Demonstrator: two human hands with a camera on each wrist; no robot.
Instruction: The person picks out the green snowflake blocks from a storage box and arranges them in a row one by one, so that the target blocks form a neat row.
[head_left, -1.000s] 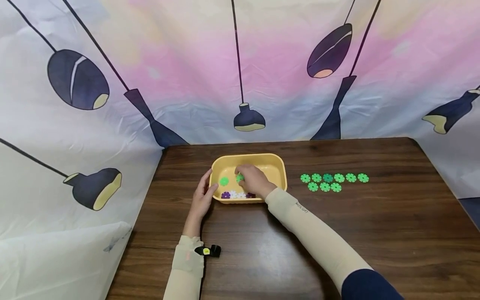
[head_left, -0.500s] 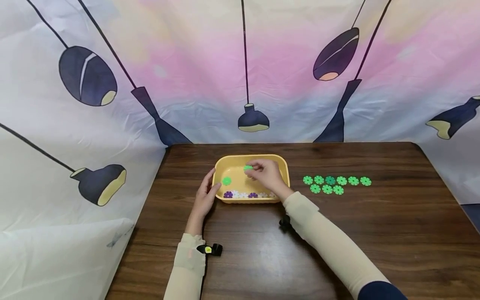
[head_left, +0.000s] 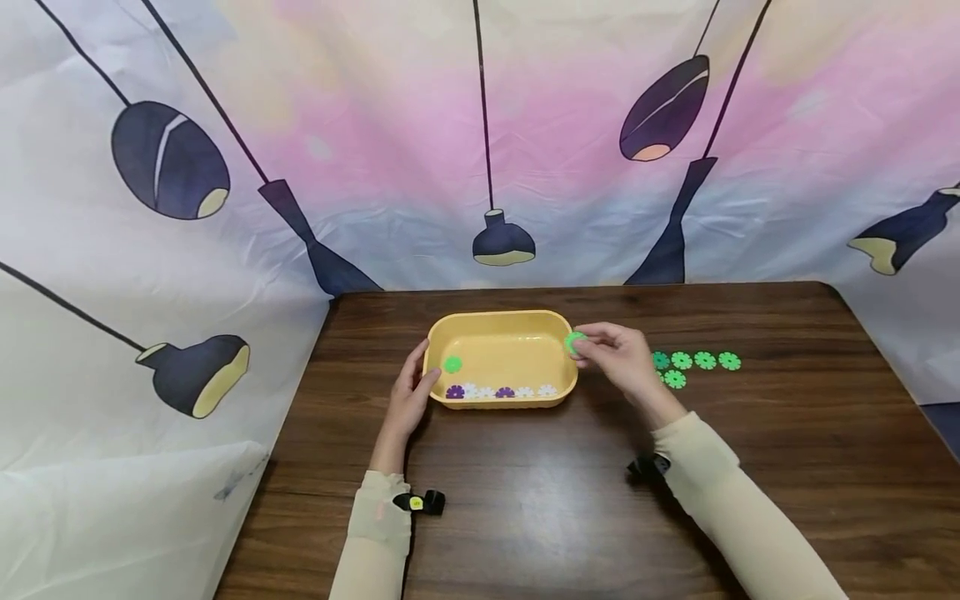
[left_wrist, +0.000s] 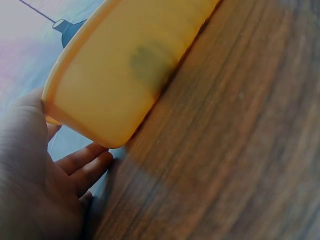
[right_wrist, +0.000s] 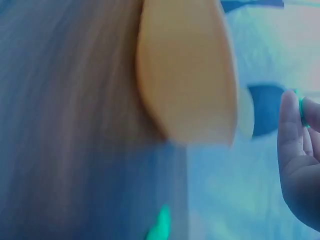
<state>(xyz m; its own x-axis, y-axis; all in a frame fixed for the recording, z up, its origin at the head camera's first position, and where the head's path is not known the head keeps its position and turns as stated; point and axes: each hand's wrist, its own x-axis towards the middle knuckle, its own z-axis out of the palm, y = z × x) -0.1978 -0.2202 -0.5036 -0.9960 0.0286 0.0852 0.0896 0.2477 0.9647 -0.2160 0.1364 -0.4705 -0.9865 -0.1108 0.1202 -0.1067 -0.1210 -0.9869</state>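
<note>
My left hand (head_left: 408,396) holds the left end of a yellow plastic basin (head_left: 502,354), its thumb at the rim. In the left wrist view the fingers (left_wrist: 90,167) lie against the basin's outer end. Past the basin's right rim, my right hand (head_left: 628,367) pinches a light green snowflake disc (head_left: 574,342) between thumb and fingers. That disc (right_wrist: 303,112) appears edge-on in the right wrist view. Another green disc (head_left: 452,364) lies inside the basin at the left. Purple discs (head_left: 455,392) and white discs (head_left: 525,392) line its near side.
To the right, green discs (head_left: 705,360) lie in two rows on the brown wooden table (head_left: 525,500), one darker green disc (head_left: 660,360) among them. My right hand hides part of these rows. A printed cloth backdrop (head_left: 420,208) hangs behind the table.
My right hand has lifted a green disc out of the basin and carried it rightward over the rim. The left hand has stayed at the basin's left end.
</note>
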